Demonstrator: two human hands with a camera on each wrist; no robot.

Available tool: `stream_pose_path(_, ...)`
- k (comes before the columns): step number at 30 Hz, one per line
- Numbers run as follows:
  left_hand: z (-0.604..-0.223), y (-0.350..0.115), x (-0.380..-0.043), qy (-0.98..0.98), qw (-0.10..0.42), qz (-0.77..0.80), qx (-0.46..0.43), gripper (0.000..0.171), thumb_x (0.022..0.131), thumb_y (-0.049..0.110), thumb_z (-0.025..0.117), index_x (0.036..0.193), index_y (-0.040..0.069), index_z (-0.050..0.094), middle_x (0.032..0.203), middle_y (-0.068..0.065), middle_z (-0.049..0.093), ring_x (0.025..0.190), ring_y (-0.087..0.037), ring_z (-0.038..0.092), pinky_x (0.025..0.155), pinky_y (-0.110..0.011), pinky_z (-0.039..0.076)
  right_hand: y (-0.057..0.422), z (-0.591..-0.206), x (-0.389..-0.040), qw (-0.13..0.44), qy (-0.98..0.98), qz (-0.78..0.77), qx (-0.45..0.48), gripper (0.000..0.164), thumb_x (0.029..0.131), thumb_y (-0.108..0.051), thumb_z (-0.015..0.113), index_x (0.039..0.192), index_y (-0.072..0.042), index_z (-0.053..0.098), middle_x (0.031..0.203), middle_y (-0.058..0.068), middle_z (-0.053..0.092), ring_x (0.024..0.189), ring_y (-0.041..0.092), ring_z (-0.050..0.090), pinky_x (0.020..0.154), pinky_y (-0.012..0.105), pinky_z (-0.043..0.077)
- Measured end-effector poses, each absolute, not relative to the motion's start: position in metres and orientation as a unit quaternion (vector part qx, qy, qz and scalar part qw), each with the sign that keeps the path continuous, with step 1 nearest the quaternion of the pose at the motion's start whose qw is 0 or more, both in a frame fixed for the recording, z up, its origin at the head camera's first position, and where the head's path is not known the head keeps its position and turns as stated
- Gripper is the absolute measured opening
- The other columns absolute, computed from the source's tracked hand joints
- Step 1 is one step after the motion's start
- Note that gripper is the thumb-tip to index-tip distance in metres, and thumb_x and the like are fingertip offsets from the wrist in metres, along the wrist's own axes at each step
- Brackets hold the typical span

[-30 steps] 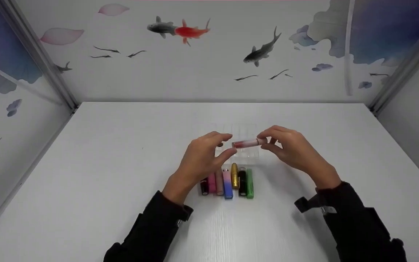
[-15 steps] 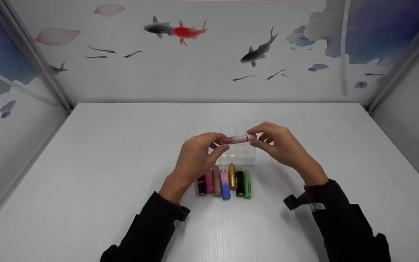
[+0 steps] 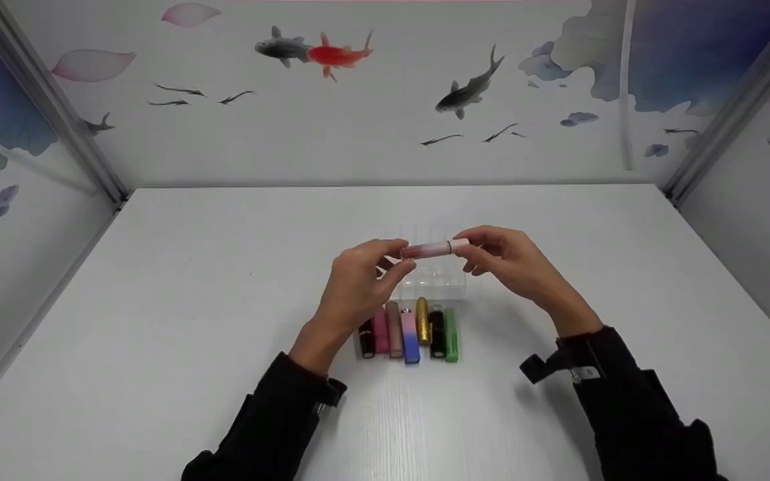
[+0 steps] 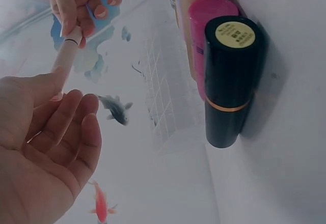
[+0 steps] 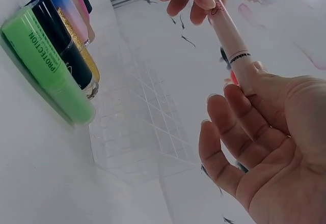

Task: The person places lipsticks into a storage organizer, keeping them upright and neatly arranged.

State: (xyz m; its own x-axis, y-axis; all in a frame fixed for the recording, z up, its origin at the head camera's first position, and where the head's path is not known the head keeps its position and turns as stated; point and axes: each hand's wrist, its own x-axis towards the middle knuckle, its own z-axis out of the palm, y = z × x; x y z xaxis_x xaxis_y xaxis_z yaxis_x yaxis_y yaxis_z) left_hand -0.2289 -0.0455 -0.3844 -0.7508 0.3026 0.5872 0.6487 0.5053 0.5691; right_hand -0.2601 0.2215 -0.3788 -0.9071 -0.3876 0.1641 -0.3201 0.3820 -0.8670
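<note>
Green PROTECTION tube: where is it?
In the head view, the green PROTECTION tube lies right of a black tube, on the near side of the clear divided tray.

On the white table (image 3: 158, 300), a clear compartmented box (image 3: 448, 292) sits toward the far edge; on its near-edge side, 7 tubes (image 3: 410, 341) lie in a row, the green tube (image 3: 451, 335) rightmost.

Black left sleeve (image 3: 261, 414) and right sleeve (image 3: 642, 401) are ending at the wrists. Dark red edging (image 3: 573, 340) is peeking out at right cuff; black blocky tab (image 3: 540, 367) is jutting off, pale patch (image 3: 587, 373) showing alongside. Left hand (image 3: 360, 277), right hand (image 3: 508, 260) are showing bare.
</note>
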Motion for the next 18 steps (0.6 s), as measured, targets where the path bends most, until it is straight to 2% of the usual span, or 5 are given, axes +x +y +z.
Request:
stream_pose_path(4,-0.3852,-0.0456,-0.2297,-0.839,0.224,-0.411,-0.278,0.032,0.094,0.017,0.075,0.123,0.004,0.071,0.105,-0.006,0.074,0.089,-0.016,0.068,0.077,-0.026,0.056,0.2222,-0.3798,-0.2609,0.057,0.819,-0.531,-0.209,0.032,0.102,-0.028,0.064,0.123,-0.004,0.067,0.106,0.011,0.068,0.094,0.044,0.066,0.083,0.032,0.057)
stream_pose_path(9,-0.3836,-0.0446,-0.2290,-0.844,0.232,-0.400,-0.273,0.028,0.094,0.020,0.075,0.118,0.006,0.073,0.102,-0.003,0.074,0.086,-0.014,0.068,0.077,-0.026,0.055,0.2226,-0.3788,-0.2597,0.062,0.805,-0.554,-0.202,0.035,0.100,-0.028,0.068,0.126,-0.005,0.067,0.108,0.013,0.068,0.095,0.043,0.065,0.083,0.033,0.057)
stream_pose_path(13,-0.3830,-0.0429,-0.2276,-0.856,0.192,-0.406,-0.255,0.026,0.095,0.024,0.074,0.115,0.007,0.074,0.098,-0.002,0.074,0.080,-0.014,0.068,0.072,-0.026,0.055,0.2208,-0.3777,-0.2583,0.057,0.794,-0.572,-0.197,0.039,0.099,-0.029,0.069,0.130,-0.005,0.066,0.109,0.013,0.068,0.094,0.035,0.066,0.083,0.034,0.057)
stream_pose_path(18,-0.3832,-0.0404,-0.2241,-0.873,0.118,-0.408,-0.241,0.027,0.097,0.029,0.071,0.112,0.008,0.076,0.093,0.000,0.075,0.075,-0.013,0.067,0.066,-0.026,0.054,0.2192,-0.3805,-0.2601,0.065,0.781,-0.594,-0.181,0.039,0.100,-0.033,0.066,0.126,-0.004,0.066,0.112,0.016,0.067,0.094,0.028,0.068,0.084,0.036,0.057)
